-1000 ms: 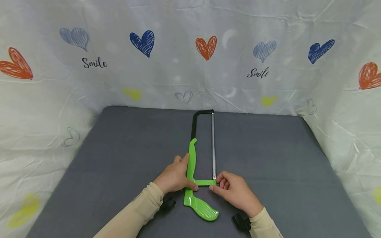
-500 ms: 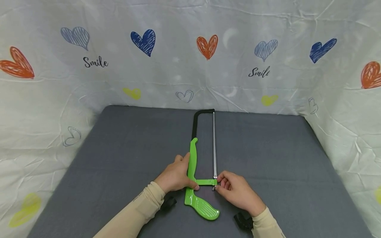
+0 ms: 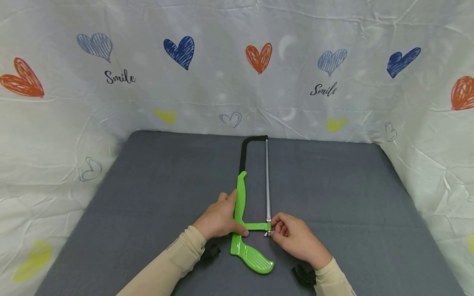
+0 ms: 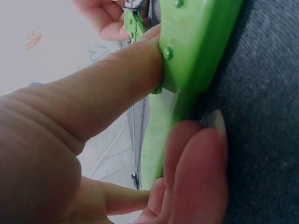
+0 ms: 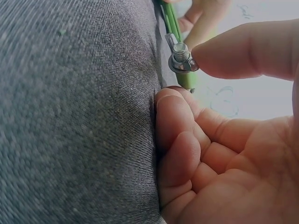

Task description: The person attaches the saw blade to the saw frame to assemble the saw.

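Note:
A hacksaw with a green handle [image 3: 255, 260] and a black front frame [image 3: 243, 154] lies flat on the grey cloth. Its silver blade [image 3: 268, 185] runs along the right side. My left hand [image 3: 218, 217] grips the green frame, thumb on one side and fingers on the other; the left wrist view shows this green body [image 4: 196, 46] close up. At the blade's near end, a wing nut [image 5: 182, 65] sits on a threaded bolt. The thumb of my right hand [image 3: 298, 238] touches one wing, with the index finger close below and the other fingers curled.
Grey cloth [image 3: 166, 168] covers the table. White sheeting [image 3: 222, 90] printed with hearts and "Smile" stands behind it and at both sides. Black wrist devices [image 3: 304, 274] sit under both wrists.
My right thumb has shifted slightly right, so the wing nut, hidden before, now shows below the green crosspiece. The wing nut's wings appear turned. The left hand keeps its hold on the hacksaw.

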A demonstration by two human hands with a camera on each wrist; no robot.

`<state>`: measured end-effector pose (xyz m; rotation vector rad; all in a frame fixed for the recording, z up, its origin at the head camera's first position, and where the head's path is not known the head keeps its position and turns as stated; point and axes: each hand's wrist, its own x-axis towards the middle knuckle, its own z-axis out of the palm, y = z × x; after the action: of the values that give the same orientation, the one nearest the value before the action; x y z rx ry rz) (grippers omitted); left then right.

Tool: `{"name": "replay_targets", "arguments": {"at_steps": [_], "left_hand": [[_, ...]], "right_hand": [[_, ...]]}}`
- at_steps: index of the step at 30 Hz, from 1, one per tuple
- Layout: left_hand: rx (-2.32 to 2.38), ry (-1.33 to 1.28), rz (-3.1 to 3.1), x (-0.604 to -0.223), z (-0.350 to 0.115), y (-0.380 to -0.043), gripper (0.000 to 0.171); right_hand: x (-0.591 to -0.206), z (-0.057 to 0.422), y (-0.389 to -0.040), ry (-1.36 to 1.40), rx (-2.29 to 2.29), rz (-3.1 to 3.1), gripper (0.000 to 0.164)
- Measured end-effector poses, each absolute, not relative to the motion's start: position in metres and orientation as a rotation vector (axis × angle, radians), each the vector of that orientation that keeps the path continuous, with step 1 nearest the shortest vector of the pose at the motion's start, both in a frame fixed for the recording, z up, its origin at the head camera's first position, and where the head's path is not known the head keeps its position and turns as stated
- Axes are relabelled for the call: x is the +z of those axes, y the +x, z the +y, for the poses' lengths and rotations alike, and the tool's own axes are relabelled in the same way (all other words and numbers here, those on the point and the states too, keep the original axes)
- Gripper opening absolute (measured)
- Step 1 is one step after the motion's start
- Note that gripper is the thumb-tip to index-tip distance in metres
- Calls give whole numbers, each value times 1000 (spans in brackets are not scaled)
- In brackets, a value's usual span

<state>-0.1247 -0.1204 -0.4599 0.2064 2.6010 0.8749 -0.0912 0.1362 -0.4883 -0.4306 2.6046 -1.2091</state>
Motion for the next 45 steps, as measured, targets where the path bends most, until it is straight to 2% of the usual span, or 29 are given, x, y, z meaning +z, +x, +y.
{"name": "replay_targets", "arguments": {"at_steps": [10, 45], "left_hand": [[876, 203, 2588, -461, -121, -126, 137], [869, 196, 2589, -461, -121, -127, 139]], "right_hand": [[-490, 137, -92, -457, -1203, 2602, 13], [-488, 134, -90, -414, -1144, 2651, 12]]}}
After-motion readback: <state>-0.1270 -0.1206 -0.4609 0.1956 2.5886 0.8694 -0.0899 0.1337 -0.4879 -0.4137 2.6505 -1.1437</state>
